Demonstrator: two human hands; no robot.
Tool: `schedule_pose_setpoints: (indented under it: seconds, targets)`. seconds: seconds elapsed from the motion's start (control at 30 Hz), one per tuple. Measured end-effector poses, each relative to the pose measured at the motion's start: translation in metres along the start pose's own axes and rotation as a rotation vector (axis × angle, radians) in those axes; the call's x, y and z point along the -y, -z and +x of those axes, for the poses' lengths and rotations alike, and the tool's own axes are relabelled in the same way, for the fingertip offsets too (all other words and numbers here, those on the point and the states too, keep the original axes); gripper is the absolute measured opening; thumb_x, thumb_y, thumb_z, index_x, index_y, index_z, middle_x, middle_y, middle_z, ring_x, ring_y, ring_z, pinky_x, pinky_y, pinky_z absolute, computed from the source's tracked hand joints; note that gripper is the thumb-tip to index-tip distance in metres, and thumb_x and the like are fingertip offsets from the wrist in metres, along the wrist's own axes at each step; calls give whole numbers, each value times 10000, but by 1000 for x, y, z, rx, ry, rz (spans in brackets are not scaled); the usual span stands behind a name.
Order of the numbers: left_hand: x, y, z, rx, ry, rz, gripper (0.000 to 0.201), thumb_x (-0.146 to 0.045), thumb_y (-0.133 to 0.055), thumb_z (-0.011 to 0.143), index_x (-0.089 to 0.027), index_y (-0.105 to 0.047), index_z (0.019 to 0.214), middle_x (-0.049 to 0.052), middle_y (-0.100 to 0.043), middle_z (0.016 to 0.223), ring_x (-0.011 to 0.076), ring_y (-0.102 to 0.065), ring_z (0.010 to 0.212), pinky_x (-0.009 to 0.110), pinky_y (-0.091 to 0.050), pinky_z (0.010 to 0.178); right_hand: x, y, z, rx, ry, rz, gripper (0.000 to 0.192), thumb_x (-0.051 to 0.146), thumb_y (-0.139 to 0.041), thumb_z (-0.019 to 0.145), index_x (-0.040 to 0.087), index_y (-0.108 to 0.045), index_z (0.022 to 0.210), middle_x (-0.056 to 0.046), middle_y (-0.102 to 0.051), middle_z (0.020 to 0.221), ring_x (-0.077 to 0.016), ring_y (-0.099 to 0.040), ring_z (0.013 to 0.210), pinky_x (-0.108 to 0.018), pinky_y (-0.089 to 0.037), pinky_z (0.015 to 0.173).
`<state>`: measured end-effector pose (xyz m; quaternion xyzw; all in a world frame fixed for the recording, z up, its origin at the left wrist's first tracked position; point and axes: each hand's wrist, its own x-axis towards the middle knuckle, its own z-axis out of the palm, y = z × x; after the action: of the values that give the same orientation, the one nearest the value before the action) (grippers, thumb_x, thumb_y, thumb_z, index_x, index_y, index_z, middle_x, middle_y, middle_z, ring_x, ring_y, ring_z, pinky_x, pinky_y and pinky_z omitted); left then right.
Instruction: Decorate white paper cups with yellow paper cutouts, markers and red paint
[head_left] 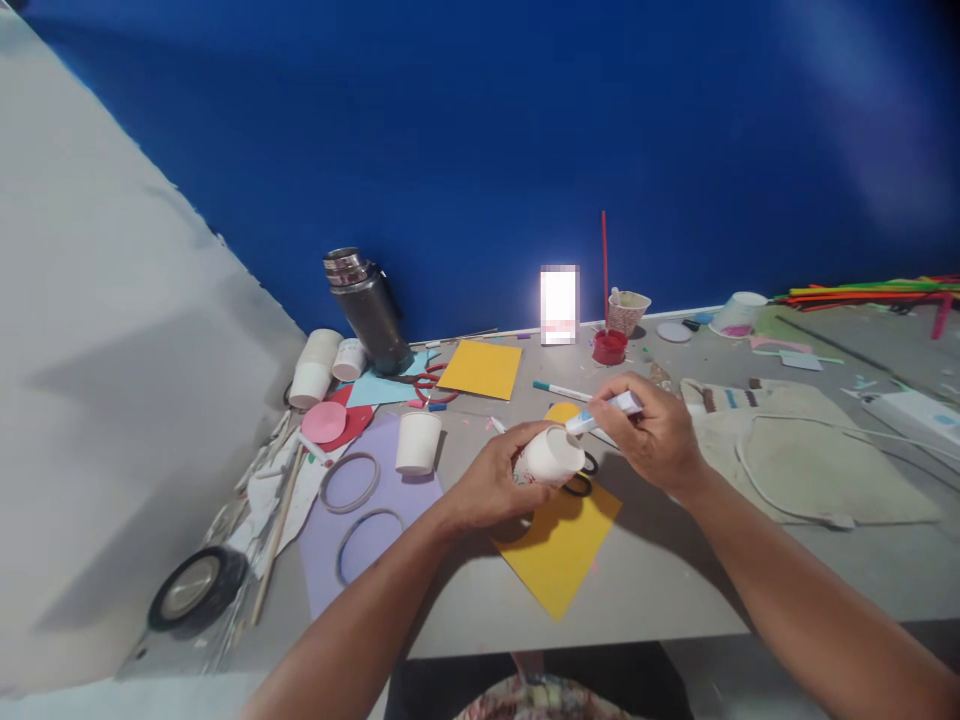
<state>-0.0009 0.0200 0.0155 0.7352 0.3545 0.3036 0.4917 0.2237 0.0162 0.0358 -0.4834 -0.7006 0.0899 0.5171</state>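
Observation:
My left hand (pixel 501 478) is wrapped round a white paper cup (pixel 552 455) with small red and green marks on its side. The cup is tilted, its end turned toward the right. My right hand (pixel 654 425) grips a thick white marker (pixel 606 412) with a pale blue label, its tip at or very near the cup's upper edge; whether they touch I cannot tell. Below the cup lies a yellow paper sheet (pixel 559 570), with black scissor handles (pixel 579 486) partly hidden behind the cup. Another white paper cup (pixel 418 444) stands to the left on a purple sheet (pixel 330 560).
A dark flask (pixel 373 320) stands at the back left, near red-handled scissors (pixel 431 383) and a yellow square (pixel 484 369). Tape rings (pixel 350 483) and a black tape roll (pixel 196 592) lie left. A red pot (pixel 610 347) sits behind; a cloth bag (pixel 817 460) and white cable lie right.

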Motion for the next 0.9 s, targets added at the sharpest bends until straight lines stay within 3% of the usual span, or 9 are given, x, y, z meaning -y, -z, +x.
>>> schedule_pose_setpoints:
  seconds: [0.17, 0.33, 0.47, 0.6, 0.77, 0.9]
  targets:
    - [-3, -1, 0, -15, 18, 2, 586, -176, -741, 694, -165, -711, 1279, 64, -767, 1157, 263, -694, 1010, 351, -558, 906, -1, 0, 2, 78, 48, -7, 201, 365, -597, 892, 235, -611, 741, 29, -611, 596, -117, -473, 481, -261, -378, 524]
    - [-8, -2, 0, -134, 38, 10, 583, -193, -735, 676, -142, -708, 1256, 83, -752, 1188, 276, -687, 1052, 368, -548, 935, 2, 4, 3, 121, -78, 58, 244, 387, -604, 894, 228, -587, 709, 48, -525, 538, -110, -429, 457, -245, -335, 463]
    - [-4, -4, 1, -203, 6, 72, 599, -162, -703, 677, -152, -688, 1276, 85, -731, 1235, 271, -674, 1091, 378, -517, 986, 10, 2, -1, 153, -133, 199, 231, 375, -625, 901, 217, -623, 732, 40, -571, 581, -108, -458, 476, -230, -355, 446]
    - [3, -6, 3, -155, -96, 228, 619, -111, -667, 663, -183, -684, 1277, 77, -724, 1231, 270, -654, 1101, 397, -485, 1009, 19, 0, -6, 85, -89, 257, 169, 330, -672, 888, 216, -673, 762, 30, -646, 649, -104, -497, 498, -223, -379, 461]
    - [4, -6, 3, -73, -155, 361, 550, -132, -662, 715, -196, -677, 1261, 70, -728, 1146, 266, -642, 1045, 393, -479, 940, 22, -2, -7, 65, 95, 172, 72, 264, -724, 861, 225, -701, 804, 38, -680, 660, -97, -514, 493, -218, -394, 484]
    - [4, -6, 2, -40, -236, 429, 575, -75, -608, 666, -209, -680, 1220, 65, -721, 1115, 265, -635, 1038, 390, -472, 940, 18, -6, -5, 48, 143, 91, 107, 271, -685, 896, 224, -675, 801, 28, -689, 674, -107, -550, 533, -223, -413, 529]
